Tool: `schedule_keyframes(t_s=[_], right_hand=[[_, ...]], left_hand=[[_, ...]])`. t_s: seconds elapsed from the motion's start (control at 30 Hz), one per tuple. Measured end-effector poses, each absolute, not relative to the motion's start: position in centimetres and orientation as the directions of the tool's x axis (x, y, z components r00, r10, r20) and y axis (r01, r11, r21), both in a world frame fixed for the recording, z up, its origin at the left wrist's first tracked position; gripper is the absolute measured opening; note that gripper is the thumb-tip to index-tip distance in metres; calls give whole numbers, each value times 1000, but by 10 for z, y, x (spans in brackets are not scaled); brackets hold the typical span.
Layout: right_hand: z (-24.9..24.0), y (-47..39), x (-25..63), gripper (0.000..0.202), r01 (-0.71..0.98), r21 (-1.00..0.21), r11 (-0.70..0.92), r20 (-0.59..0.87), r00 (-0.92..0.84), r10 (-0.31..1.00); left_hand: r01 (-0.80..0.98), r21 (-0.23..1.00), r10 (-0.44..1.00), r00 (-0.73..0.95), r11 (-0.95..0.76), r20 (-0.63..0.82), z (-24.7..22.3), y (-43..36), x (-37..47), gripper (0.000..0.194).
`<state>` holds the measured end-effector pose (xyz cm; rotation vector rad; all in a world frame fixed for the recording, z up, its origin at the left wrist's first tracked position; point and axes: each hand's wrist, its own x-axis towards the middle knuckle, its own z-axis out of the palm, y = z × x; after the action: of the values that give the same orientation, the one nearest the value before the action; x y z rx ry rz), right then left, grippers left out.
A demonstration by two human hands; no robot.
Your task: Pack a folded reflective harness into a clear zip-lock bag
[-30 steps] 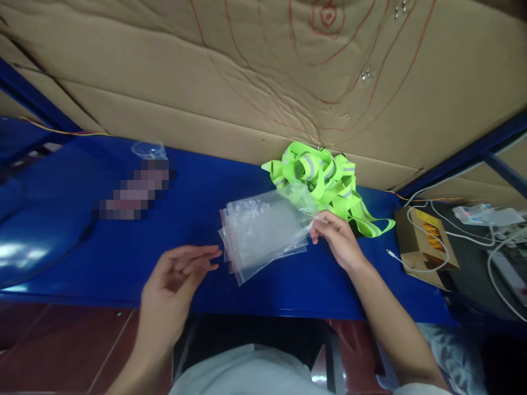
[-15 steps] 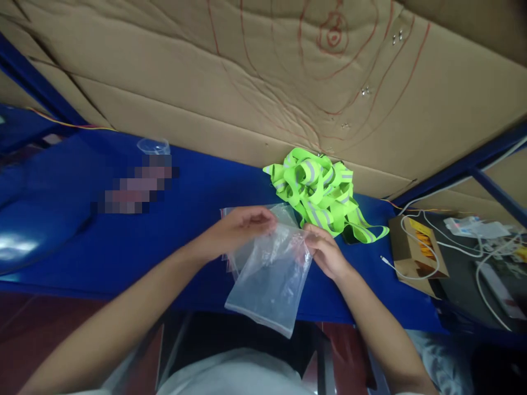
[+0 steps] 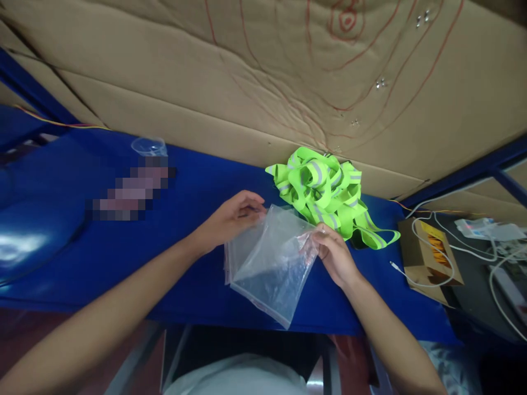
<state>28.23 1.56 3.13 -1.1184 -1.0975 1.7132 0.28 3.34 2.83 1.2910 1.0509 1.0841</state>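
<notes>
- A brown cardboard panel [image 3: 164, 60] is standing along the back, bearing red hand-drawn curves.
- The blue table [image 3: 197, 186] is stretching out in front of me, beneath everything I am handling.
- A tangled heap of lime-green straps [image 3: 321, 189] with grey stripes is lying against the panel, just beyond my right hand.
- The clear plastic bag [image 3: 274, 274] is hanging at a slant between my hands near the table's front edge, overlapping other clear bags [image 3: 229, 260] on its left.
- A small open cardboard box [image 3: 410, 244] is sitting at the table's right end, a white cable looping over it.
- My right hand [image 3: 335, 252] is pinching the bag's upper right corner.
- My left hand [image 3: 239, 216] is reaching to its upper left edge, apart from my right; I cannot tell whether those fingers are gripping.
- A clear cup [image 3: 149, 147] is resting far left.
</notes>
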Motion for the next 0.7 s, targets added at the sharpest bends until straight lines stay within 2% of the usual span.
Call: schedule_keyframes(t_s=[0.07, 0.13, 0.23, 0.3, 0.47, 0.57, 0.7], right_hand=[[31, 15, 281, 26, -172, -932, -320, -265, -279, 923], [32, 16, 281, 28, -193, -918, -346, -291, -261, 920], [32, 17, 280, 31, -231, -894, -383, -332, -229, 915], [33, 16, 279, 33, -267, -886, -379, -333, -202, 921], [33, 1, 273, 37, -303, -884, -356, -329, -138, 934], [23, -17, 271, 34, -347, -889, -299, -294, -67, 953], [4, -41, 266, 31, -314, -926, -210, -226, 13, 974]], left_hand=[[36, 998, 975, 219, -43, 34, 24, 34, 2, 46], [126, 984, 980, 168, -125, 103, 24, 34, -1, 43], [356, 902, 969, 49, -244, 243, 30, 31, -7, 32], [472, 843, 960, 31, -258, 277, 35, 24, -10, 31], [675, 695, 964, 100, -246, 245, 27, -8, -17, 49], [718, 665, 976, 99, -205, 194, 18, -22, -23, 54], [687, 711, 958, -78, -149, 276, 21, -34, -23, 47]])
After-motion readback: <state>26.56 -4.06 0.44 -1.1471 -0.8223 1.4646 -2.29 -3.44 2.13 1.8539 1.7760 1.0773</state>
